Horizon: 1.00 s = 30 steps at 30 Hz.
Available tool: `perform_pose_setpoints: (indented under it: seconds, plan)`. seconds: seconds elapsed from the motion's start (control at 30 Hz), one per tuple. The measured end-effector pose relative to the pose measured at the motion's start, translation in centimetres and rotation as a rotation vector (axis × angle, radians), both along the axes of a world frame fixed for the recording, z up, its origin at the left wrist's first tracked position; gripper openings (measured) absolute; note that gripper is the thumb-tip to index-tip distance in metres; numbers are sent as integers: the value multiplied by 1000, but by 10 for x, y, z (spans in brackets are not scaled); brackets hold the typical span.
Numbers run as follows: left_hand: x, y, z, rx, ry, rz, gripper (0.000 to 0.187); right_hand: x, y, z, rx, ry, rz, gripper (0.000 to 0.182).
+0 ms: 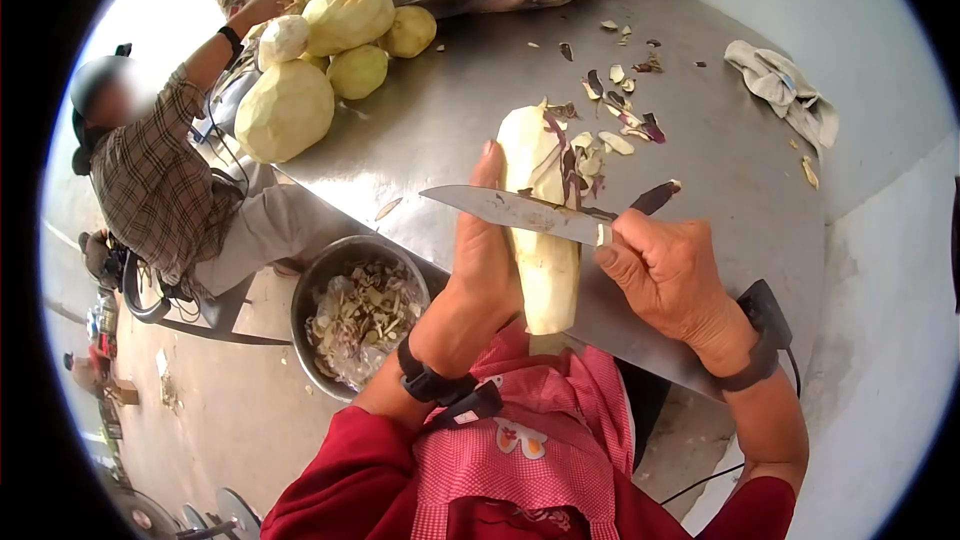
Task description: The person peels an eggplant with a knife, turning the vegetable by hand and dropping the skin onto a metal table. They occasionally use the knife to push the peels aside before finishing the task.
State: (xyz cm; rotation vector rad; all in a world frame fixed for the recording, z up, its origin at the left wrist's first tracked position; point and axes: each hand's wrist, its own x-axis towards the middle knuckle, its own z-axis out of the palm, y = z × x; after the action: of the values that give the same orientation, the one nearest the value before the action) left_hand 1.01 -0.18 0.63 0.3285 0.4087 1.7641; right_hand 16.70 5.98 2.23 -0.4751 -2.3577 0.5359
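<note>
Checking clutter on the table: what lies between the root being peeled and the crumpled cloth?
In the head view, scattered peel scraps lie on the metal table between the peeled root and the cloth; nearer the cloth the surface is mostly bare.

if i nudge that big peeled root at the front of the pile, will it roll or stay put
The big peeled root looks rounded and bulky, so it would probably rock or roll a little on the smooth metal table. Its size suggests weight. The freshly peeled surface may be slippery to grip.
</note>
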Motion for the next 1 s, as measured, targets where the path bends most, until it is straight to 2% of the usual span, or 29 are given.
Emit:
perform_pose_setpoints:
  seconds: [0.03,0.07,0.13,0.17,0.3,0.37,0.47,0.5,0.6,0.67,1.0]
  plan:
    - [-4,0,-10,31,-16,-77,48,1,1,0,44,-16,-31,34]
    - [-8,2,-25,31,-80,9,51,1,6,-1,43,-16,-31,34]
    - [-8,1,-12,3,-16,-68,52,4,25,-9,104,-106,-407,35]
    - [-7,1,-10,7,-15,-73,52,7,34,-13,25,-10,-412,35]
    - [-5,-1,-8,-21,26,-83,52,8,23,1,-151,125,-293,37]
    - [-5,-1,-7,-30,32,-87,51,6,12,-1,-112,34,-116,36]
    - [-6,-2,-9,-53,19,-37,53,3,-5,4,-63,-53,12,37]
    - [-9,-2,-14,67,97,-57,53,1,-6,3,-65,-53,14,37]
    - [-12,-2,-18,91,28,-94,53,-1,-8,-1,58,-41,54,37]
    - [-12,-1,-17,75,40,-85,53,-1,-7,-1,161,-99,12,36]
    - [-9,-2,-11,-35,63,-48,54,-2,-7,2,209,-107,-32,35]
